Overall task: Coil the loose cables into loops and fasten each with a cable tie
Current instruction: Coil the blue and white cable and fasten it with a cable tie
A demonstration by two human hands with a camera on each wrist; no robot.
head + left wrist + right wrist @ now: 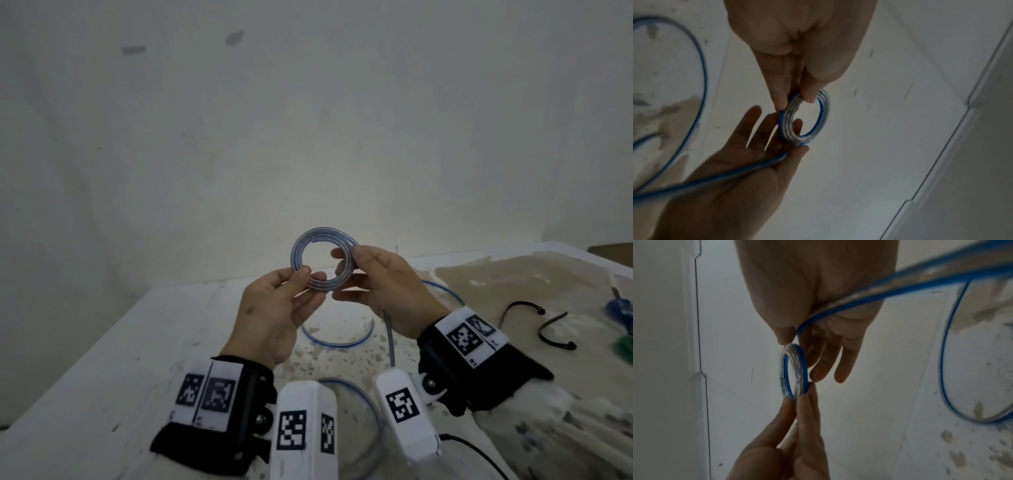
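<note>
Head view: I'm mid-coiling; both hands, left (274,308) and right (387,291), pinch the coil (322,260) (loose tail (390,342) remains), so next another wrap.

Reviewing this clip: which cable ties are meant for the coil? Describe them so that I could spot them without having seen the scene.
Start at the white, stained table and look past the right hand toward the right edge. Two black cable ties lie there, bent into open curves, beside blue and green tool handles. They are thin, black and short, unlike the long clear-and-blue cable that both hands are coiling.
</note>
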